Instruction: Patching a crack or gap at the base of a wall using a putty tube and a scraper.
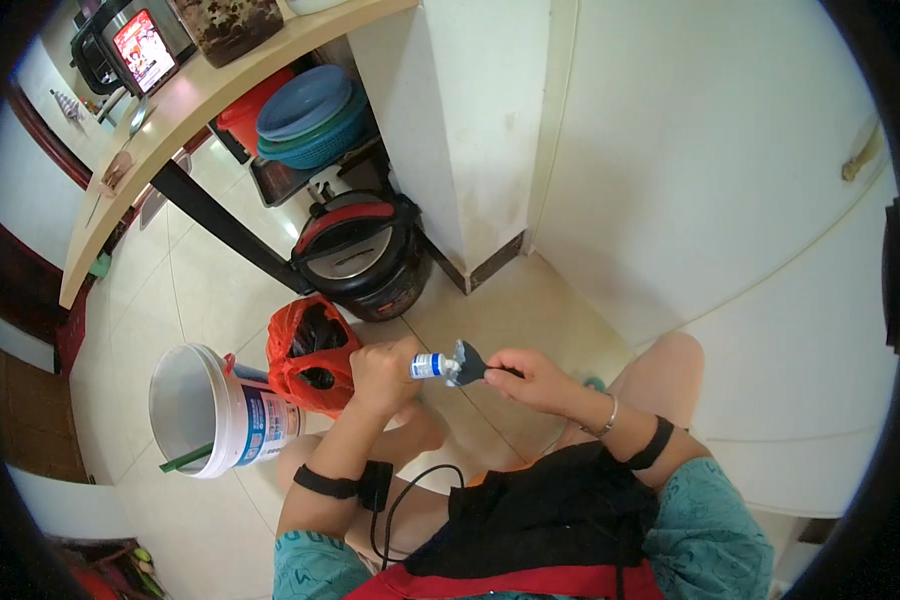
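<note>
My left hand (384, 377) is closed around a small white and blue tube (427, 366), whose nozzle end points right. My right hand (529, 379) holds a dark scraper (471, 363) by its thin handle. Whitish-grey paste (454, 366) lies along the scraper's edge, right at the tube's nozzle. Both hands are in front of my bent knees, above the tiled floor. The part of the tube inside my left fist is hidden.
Left of my left hand stand a red plastic bag (322, 390) and a white bucket (221, 397) with a green stick. Beyond are a black pressure cooker (360, 259), stacked blue basins (307, 105) and a curved counter (217, 90). A white wall (675, 165) rises ahead and right.
</note>
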{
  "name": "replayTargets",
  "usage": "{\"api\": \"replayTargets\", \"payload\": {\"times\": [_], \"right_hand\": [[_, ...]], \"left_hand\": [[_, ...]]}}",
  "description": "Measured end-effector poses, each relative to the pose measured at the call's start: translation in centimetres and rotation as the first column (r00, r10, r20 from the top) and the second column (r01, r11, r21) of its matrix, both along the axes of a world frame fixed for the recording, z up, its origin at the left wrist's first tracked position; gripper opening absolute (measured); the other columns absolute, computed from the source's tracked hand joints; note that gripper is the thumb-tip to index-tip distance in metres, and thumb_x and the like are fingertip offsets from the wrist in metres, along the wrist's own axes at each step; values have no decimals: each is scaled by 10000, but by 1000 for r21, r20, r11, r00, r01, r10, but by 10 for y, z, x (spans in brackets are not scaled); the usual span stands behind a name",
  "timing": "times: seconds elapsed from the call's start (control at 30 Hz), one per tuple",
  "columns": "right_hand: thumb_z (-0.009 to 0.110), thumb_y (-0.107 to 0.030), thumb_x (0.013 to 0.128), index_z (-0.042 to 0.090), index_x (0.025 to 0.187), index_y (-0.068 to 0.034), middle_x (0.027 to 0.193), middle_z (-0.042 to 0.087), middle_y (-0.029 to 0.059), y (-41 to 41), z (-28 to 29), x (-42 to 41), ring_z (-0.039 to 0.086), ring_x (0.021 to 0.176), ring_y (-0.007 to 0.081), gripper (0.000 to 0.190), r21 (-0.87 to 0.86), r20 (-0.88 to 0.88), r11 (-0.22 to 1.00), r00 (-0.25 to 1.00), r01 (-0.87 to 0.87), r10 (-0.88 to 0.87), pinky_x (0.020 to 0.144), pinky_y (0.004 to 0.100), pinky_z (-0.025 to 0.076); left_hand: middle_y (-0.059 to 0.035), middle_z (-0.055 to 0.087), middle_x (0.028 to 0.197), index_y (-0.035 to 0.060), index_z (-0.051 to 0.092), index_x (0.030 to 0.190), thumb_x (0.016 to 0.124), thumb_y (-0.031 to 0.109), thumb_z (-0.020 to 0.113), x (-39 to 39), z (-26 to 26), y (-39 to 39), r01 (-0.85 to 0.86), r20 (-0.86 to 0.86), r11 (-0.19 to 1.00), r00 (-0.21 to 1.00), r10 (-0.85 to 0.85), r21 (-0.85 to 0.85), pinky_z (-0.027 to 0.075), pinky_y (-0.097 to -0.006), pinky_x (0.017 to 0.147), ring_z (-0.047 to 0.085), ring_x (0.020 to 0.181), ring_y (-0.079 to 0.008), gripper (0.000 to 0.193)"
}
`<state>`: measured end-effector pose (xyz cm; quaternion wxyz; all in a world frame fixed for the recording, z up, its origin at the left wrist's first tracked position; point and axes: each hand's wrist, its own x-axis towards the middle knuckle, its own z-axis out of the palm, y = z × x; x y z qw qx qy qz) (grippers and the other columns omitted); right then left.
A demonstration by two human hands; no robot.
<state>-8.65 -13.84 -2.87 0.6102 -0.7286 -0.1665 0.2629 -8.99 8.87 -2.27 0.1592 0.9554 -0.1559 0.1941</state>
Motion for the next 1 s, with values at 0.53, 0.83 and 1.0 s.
{"api": "replayTargets", "payload": {"times": [0.53,0.83,1.0], "right_hand": [[532,-202,845,592,815,-45,594,475,-29,-12,5,-2,418,573,45,171,-4,-82,1000,996,-17,17,505,223,339],[470,-245,888,540,953,-58,712,540,-29,-2,-30,6,443,593,49,211,175,-371,962,919,208,-131,485,219,339],[501,-286,874,543,933,-91,722,543,-17,35,-65,28,442,596,48,208,15,-590,958,776,287,-224,472,212,323]], "left_hand": [[-88,492,499,95,437,565,589,123,578,1,0,-2,68,40,993,997,-72,98,420,-380,446,540,476,-281,145],[-159,612,728,89,585,807,683,156,570,16,19,10,-437,-364,894,821,440,97,470,-439,628,605,709,-343,142],[-123,538,632,1,525,778,665,201,653,31,30,35,-452,-305,589,891,337,-670,419,-331,571,530,599,-225,263]]}}
